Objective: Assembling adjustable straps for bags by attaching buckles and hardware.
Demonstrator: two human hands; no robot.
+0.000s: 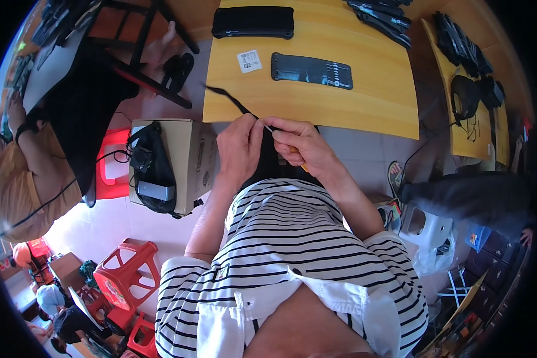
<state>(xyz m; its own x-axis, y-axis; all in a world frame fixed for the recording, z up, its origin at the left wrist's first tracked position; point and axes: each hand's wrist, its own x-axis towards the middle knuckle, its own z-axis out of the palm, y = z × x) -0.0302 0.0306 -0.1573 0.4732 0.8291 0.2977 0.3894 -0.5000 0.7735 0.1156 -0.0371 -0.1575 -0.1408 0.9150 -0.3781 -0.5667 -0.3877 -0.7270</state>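
Observation:
In front of my chest, over the table's near edge, my two hands meet. My left hand [240,149] is closed on a thin black strap [225,93], whose loose end sticks out up and to the left. My right hand [304,146] grips a slim tool with an orange-yellow handle [305,167]; its thin metal shaft reaches toward the strap at my left fingertips. Whether the tip goes into the strap I cannot tell. Beyond my hands, a flat black panel [309,70] with a row of light marks lies on the yellow table [376,107].
A white printed label [249,61] and a black stack [253,22] lie on the table, with more black pieces [385,22] far right. To my left, a cardboard box [188,164] carries a black pouch. A red stool [125,271] stands behind it. People are on both sides.

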